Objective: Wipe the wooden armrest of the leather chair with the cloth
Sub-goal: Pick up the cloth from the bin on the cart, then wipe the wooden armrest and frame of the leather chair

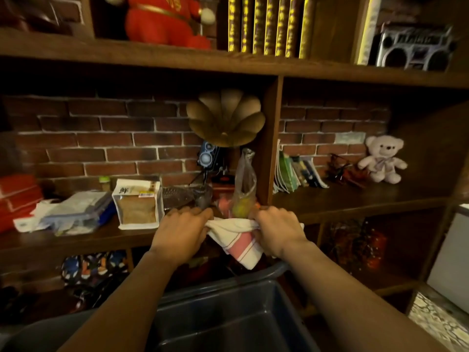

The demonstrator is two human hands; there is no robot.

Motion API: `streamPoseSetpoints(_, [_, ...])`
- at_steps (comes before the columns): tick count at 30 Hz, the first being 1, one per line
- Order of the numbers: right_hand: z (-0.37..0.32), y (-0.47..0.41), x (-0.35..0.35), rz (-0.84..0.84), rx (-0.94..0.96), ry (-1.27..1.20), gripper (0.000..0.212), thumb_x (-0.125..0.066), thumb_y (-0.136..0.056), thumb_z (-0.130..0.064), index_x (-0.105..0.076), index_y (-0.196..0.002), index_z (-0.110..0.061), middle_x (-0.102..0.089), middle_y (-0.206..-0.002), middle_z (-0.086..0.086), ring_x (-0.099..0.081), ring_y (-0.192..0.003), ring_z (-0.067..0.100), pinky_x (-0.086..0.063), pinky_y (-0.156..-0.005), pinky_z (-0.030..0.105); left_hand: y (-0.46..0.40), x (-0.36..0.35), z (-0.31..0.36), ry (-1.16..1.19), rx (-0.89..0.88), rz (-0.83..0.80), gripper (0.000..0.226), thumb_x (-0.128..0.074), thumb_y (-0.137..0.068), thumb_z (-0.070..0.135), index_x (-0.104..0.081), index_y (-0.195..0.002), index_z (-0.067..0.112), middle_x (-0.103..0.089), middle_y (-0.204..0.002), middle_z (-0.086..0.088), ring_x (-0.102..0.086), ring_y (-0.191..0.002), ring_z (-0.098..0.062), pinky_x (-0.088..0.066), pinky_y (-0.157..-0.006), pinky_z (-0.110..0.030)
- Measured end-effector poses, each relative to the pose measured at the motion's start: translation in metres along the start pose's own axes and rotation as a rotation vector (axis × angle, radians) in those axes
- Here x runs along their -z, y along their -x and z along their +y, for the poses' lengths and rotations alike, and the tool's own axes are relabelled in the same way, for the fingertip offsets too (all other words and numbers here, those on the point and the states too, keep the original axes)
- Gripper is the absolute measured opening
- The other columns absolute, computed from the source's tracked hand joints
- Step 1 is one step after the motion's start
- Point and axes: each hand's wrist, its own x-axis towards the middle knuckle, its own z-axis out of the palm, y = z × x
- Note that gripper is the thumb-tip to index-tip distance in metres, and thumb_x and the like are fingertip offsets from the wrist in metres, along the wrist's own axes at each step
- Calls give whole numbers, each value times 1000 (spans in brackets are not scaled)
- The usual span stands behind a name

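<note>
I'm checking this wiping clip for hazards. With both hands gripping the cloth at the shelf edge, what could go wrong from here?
1. The left hand and right hand stretch the cloth right in front of the tall plastic bag; a tug could topple it.
2. The standing pouch sits near the shelf edge beside the left hand and might get knocked off.

Dim wooden shelving [152, 57] backed by red brick wall [101, 138].

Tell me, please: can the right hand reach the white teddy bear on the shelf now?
Probably not at once. The right hand grips the cloth together with the left hand; the teddy bear sits far right, with open shelf between.
</note>
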Motion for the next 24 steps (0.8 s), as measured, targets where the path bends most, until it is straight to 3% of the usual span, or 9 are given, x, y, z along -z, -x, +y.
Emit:
streamPoseSetpoints(8, [2, 13, 38, 55, -51, 48, 22, -59, -89, -21, -59, -110, -23, -63, -107, 5, -61, -97, 33, -37, -67, 38, -11, 30, 7, 19, -67, 81, 19, -52, -92, 37, -48, -108, 30, -62, -103, 3, -59, -95, -24, -40, -72, -37])
streamPoseSetpoints(14, [13, 35, 51, 70, -102, 53, 19, -57, -90, -24, -54, -109, -25, -63, -105, 4, -61, -93, 34, -44, -69, 41, -18, 32, 24, 64, -134, 99, 18, -54, -91, 35, -49, -107, 29, -62, -100, 2, -58, -93, -24, -43, -75, -39])
streamPoseSetpoints(20, [43, 81, 54, -17, -267, 76, 21, -61, -89, -26, -55, -110, -29, -63, -108, 2, -61, -96, 29, -48, -73, 43, -27, 24, 73, 182, -262, 100, 19, -54, -90, 36, -51, -108, 33, -63, -109, 5, -58, -99, -23, -44, -76, -37])
streamPoseSetpoints(24, [69, 133, 49, -40, -377, 104, 23, -64, -89, -27, -56, -110, -29, -65, -110, 2, -61, -96, 28, -49, -72, 40, -27, 10, 124, 220, -353, 92, 17, -55, -90, 35, -49, -106, 33, -62, -102, 6, -58, -98, -21, -40, -70, -35])
